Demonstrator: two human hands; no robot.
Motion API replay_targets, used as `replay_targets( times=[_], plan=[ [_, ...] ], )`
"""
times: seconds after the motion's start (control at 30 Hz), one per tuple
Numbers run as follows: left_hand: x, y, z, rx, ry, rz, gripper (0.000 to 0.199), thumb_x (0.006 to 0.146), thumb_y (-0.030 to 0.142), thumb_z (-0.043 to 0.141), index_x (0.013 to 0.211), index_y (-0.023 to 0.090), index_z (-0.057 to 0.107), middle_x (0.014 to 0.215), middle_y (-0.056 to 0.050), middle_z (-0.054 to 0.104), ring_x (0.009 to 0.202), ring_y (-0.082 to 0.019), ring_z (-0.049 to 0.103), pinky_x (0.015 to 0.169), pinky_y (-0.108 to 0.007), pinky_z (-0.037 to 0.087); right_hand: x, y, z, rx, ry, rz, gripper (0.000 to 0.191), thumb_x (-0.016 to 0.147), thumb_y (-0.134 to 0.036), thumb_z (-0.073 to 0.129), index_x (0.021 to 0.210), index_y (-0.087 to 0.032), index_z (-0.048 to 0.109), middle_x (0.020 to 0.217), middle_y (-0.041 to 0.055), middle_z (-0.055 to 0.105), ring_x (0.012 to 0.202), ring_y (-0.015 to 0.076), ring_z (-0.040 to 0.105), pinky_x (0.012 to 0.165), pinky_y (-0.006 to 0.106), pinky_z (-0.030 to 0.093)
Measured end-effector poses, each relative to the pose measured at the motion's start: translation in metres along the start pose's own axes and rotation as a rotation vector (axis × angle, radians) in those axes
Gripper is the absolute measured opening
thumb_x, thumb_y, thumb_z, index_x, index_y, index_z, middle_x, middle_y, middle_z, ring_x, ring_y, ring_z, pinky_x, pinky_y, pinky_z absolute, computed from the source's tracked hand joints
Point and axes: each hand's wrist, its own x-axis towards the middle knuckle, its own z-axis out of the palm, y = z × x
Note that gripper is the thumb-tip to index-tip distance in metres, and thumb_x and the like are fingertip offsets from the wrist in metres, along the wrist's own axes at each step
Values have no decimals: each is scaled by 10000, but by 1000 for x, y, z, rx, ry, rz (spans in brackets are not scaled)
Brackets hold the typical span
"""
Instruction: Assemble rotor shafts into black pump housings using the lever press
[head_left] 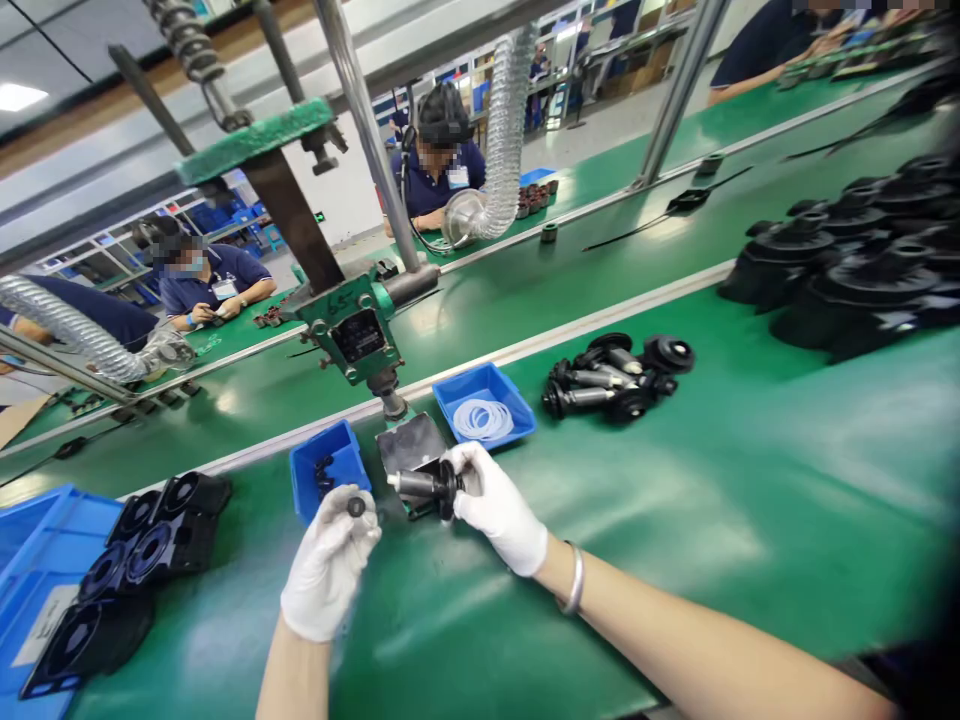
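Observation:
Both of my hands wear white gloves. My left hand pinches a small black ring between its fingertips, close to a blue bin of small black parts. My right hand is closed on the black disc end of a rotor with a grey metal shaft. The shaft points left, toward the black ring, with a gap between them. Right behind the rotor stands the square metal base of a green press, partly hidden by it.
A blue bin of white rings stands behind my right hand. Several rotors lie right of it. Black housings are stacked at the far right and left, near a blue crate. Co-workers sit across the bench.

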Motion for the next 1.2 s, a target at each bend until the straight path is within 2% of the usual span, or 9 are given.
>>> replay_targets(
  times=[0.1,0.23,0.37,0.5,0.7,0.83,0.93,1.03,1.2],
  plan=[
    [-7,-24,22,-130,5,-104,425,575,195,893,965,218,724,942,-50,697,755,-98,650,713,-199,551,1,-4,0,-143,132,-190,316,615,-176,593,854,-225,393,852,-7,453,743,150,485,635,273,495],
    [-9,-55,62,5,-45,-145,367,594,242,893,914,167,731,777,-26,672,620,-77,603,624,-178,530,-2,-9,-1,-437,324,-428,307,615,-135,534,893,-219,434,878,11,495,787,168,517,755,310,474],
    [-9,-85,89,96,-80,-159,434,565,343,901,919,171,718,854,-44,693,690,-127,627,622,-211,530,-9,-18,2,-596,338,-555,304,593,-123,506,873,-220,438,956,30,517,888,185,534,830,317,461],
    [-6,-96,89,131,-70,-123,513,514,396,917,946,195,724,967,-58,706,806,-172,637,702,-257,544,-12,-21,4,-615,374,-525,297,592,-126,483,866,-225,423,903,15,499,820,170,522,789,307,467],
    [-8,-86,78,148,-165,-151,365,537,381,914,721,165,685,602,27,576,521,-79,486,517,-202,435,-10,-16,0,-694,337,-705,352,570,-109,484,896,-221,418,945,44,472,891,193,525,824,332,485],
    [-15,-81,80,100,-226,-176,339,623,384,877,730,136,671,563,25,518,517,-71,463,505,-189,394,-5,-20,-5,-765,362,-773,345,582,-120,504,906,-218,437,971,63,475,934,213,531,852,355,488],
    [-20,-75,83,-105,-190,-236,303,665,348,860,720,144,642,595,44,482,493,-36,412,483,-159,369,0,-26,-9,-758,433,-746,309,588,-122,506,877,-217,448,926,50,491,884,206,536,825,343,484],
    [-22,-66,81,-339,-166,-298,265,710,301,837,718,156,614,613,64,429,468,-11,368,474,-132,367,5,-31,-11,-663,447,-604,291,602,-113,504,869,-216,452,855,17,497,795,183,525,789,326,467],
    [-17,-50,64,-386,-117,-247,283,706,338,837,750,157,624,641,56,453,479,-11,402,479,-127,396,8,-27,-9,-337,180,-342,285,603,-164,530,860,-222,422,804,-17,456,722,157,483,706,287,439]
  ],
)
